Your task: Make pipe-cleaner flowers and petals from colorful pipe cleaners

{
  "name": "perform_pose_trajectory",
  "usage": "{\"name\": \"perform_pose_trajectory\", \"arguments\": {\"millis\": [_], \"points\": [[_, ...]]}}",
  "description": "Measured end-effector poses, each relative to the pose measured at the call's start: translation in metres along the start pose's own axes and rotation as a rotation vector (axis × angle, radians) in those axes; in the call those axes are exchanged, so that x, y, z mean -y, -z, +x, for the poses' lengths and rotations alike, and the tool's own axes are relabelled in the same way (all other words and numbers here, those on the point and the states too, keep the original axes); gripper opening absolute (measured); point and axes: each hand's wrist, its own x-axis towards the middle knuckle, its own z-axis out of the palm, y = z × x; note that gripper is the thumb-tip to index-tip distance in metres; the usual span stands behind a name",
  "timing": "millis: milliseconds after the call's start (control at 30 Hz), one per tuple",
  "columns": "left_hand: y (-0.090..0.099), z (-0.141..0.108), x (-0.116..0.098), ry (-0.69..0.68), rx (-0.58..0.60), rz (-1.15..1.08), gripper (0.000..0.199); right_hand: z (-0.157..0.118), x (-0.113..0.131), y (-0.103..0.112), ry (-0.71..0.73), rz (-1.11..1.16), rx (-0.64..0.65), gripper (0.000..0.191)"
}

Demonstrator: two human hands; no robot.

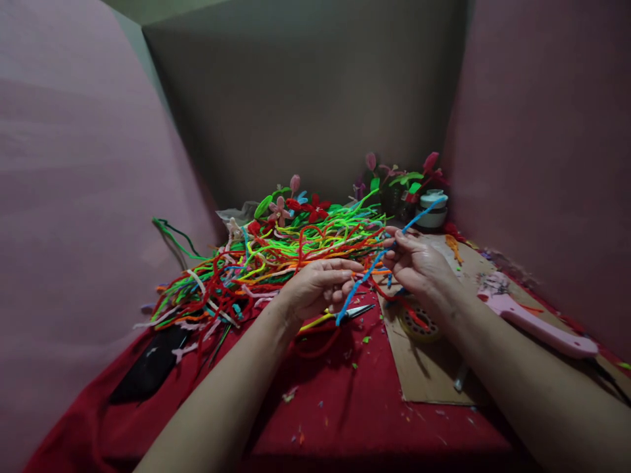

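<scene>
A fuzzy blue pipe cleaner [365, 276] runs slantwise between my hands over the red cloth. My right hand [414, 259] pinches it near its upper part, and a free end sticks up to the right. Curled fingers of my left hand [323, 286] meet the blue stem lower down; a small orange bit shows at their tips. The lower blue end hangs just past the left fingers. Beneath lie scissors [359, 311], blades showing and handles partly hidden. A red pipe cleaner [401, 301] loops under my right hand.
A big tangle of coloured pipe cleaners [276, 253] covers the table's back left. Pipe-cleaner flowers [315, 209] stand behind. A black phone [150, 364] lies left. On the right are cardboard [419, 387], a tape roll [419, 325], a pink glue gun [547, 328] and a jar [432, 210].
</scene>
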Motion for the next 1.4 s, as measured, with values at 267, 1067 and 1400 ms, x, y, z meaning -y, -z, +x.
{"name": "perform_pose_trajectory", "arguments": {"millis": [267, 1067, 1400], "points": [[-0.005, -0.004, -0.005, 0.045, -0.089, 0.383, 0.031, 0.001, 0.000, 0.001, 0.071, -0.073, 0.048, 0.015], [-0.002, -0.005, -0.011, -0.119, -0.188, 0.424, 0.015, -0.020, -0.019, -0.001, -0.262, -0.465, 0.501, 0.010], [0.000, -0.005, -0.010, -0.099, -0.100, 0.344, 0.016, -0.019, -0.018, 0.001, -0.358, -0.442, 0.518, 0.009]]}}
